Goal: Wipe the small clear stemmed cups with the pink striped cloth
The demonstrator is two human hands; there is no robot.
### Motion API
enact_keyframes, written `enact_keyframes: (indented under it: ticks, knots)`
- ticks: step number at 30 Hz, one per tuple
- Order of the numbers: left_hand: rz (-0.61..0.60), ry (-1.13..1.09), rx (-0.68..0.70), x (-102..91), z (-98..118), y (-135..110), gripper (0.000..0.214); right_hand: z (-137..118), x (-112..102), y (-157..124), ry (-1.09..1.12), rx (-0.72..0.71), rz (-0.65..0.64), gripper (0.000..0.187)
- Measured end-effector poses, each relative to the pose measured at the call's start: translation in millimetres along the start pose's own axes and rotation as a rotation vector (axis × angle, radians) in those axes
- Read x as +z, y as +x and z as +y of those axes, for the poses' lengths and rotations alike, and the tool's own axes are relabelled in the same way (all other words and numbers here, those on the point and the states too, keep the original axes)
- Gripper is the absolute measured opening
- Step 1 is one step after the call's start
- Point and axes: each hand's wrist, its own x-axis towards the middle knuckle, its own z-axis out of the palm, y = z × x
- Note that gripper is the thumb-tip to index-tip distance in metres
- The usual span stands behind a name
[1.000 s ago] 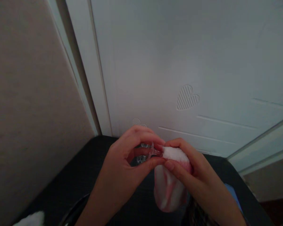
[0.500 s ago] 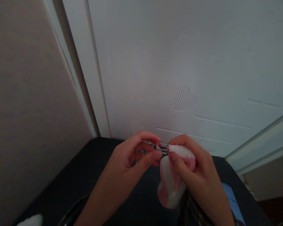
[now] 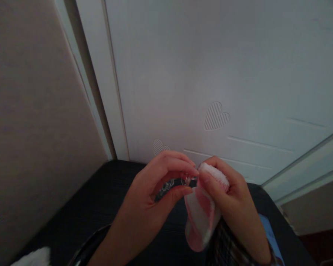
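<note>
My right hand (image 3: 229,199) is closed around the cuff of a pink-and-white fuzzy sock (image 3: 201,221), whose foot part hangs down over the dark table. Beside it, my left hand (image 3: 155,195) pinches a small clear plastic piece (image 3: 186,180) between thumb and fingers, right against the edge of the cuff. Exactly what kind of piece it is I cannot make out, since fingertips cover part of it. Through the gap under my left fingers, more clear plastic pieces (image 3: 166,187) show on the table.
The dark table (image 3: 108,195) stands against a white panel with embossed hearts (image 3: 216,116). A beige wall (image 3: 39,111) rises at the left. Something white and fluffy (image 3: 34,257) lies at the lower left. A blue flat object (image 3: 270,236) is partly behind my right wrist.
My left hand has moved right, closing the gap to the sock's cuff with the clear piece. The cuff has turned slightly in my right hand, and the sock's foot hangs a little lower.
</note>
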Motion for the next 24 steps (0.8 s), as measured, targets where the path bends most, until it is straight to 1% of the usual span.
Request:
enact_keyframes:
  ticks: [2, 7, 12, 16, 20, 22, 24]
  knots:
    - [0.010, 0.003, 0.035, 0.1, -2, 0, 0.025, 1, -2, 0, -0.003, 0.008, -0.048, 0.010]
    - [0.079, -0.046, 0.041, 2.3, -2, -1, 0.031, 0, -8, -1, -0.016, 0.011, -0.192, 0.005]
    - [0.121, -0.099, 0.041, 6.7, -2, -1, 0.030, -1, -8, -1, -0.049, 0.023, -0.237, 0.008]
    - [0.136, -0.120, -0.006, 9.3, -6, -1, 0.033, 0, -6, -2, -0.100, 0.029, -0.210, 0.010]
    - [0.132, -0.170, -0.052, 8.8, -12, -2, 0.033, 0, -2, -2, -0.222, -0.003, -0.108, 0.013]
    - [0.107, -0.135, -0.074, 7.1, -13, -2, 0.033, 0, -1, -1, -0.269, -0.015, -0.077, 0.012]
    - [0.070, -0.048, -0.062, 5.0, -12, -1, 0.031, 1, 0, 0, -0.298, -0.032, -0.062, 0.010]
